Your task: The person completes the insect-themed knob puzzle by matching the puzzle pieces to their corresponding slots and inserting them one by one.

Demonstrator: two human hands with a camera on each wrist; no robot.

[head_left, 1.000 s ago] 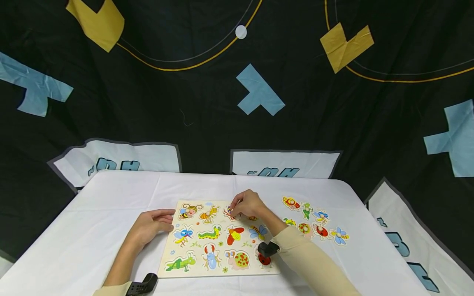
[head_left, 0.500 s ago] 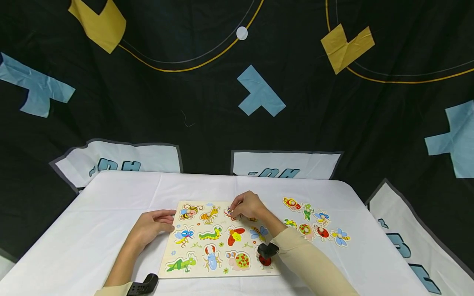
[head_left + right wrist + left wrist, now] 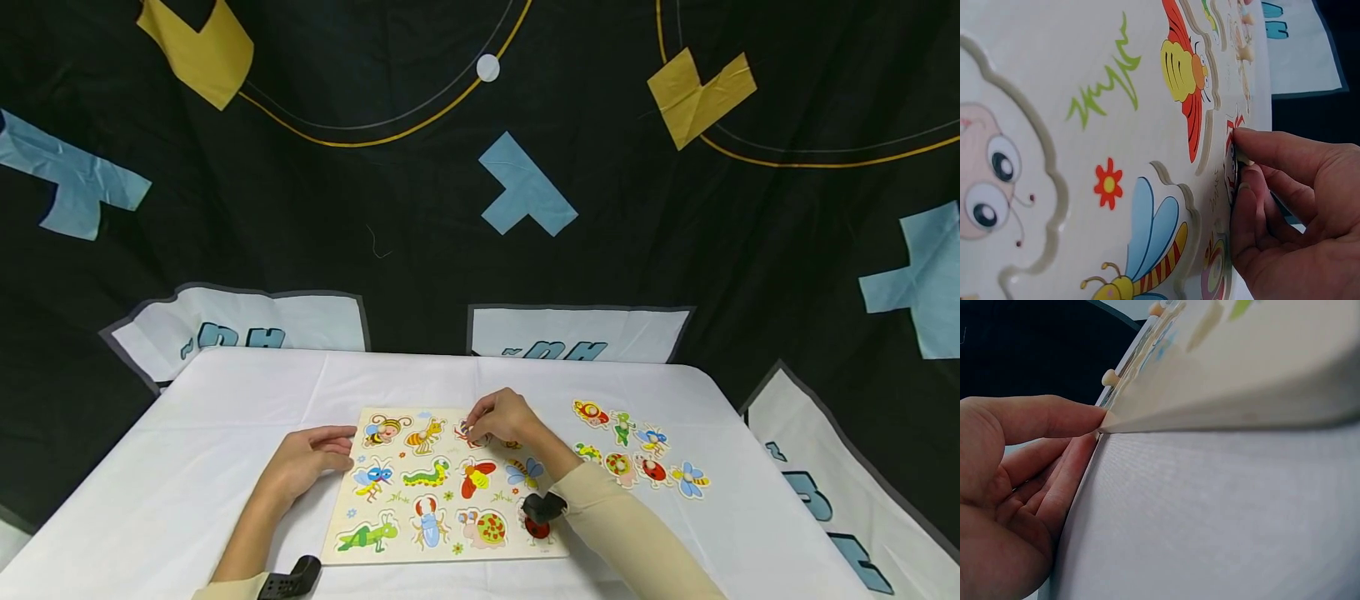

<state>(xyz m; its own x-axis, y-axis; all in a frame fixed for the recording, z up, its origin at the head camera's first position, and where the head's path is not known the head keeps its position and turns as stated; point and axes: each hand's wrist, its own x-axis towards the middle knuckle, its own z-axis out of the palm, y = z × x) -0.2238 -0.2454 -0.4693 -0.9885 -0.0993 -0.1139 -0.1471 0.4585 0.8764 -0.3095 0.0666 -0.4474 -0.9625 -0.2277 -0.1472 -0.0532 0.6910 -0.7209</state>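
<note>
A pale wooden insect puzzle board [image 3: 408, 557] lies on the white-covered table. My left hand [image 3: 300, 458] rests at its left edge; in the left wrist view the thumb and extended fingers [image 3: 1054, 419] touch the board's edge. At the back of the board my right hand [image 3: 506, 417] pinches a small knob on a red-legged puzzle piece [image 3: 1231, 144] over its slot. The fingers hide much of that piece. Near it in the right wrist view are the recesses with a red-winged insect [image 3: 1182, 75] and a blue-winged bee [image 3: 1154, 219].
Right of the board lie several loose insect pieces, among them a ladybug [image 3: 652, 471], a blue-winged bee [image 3: 688, 479] and a snail [image 3: 619, 467]. Knobbed pieces [image 3: 1110, 378] sit in the board's left side. A black curtain [image 3: 420, 250] hangs behind the table.
</note>
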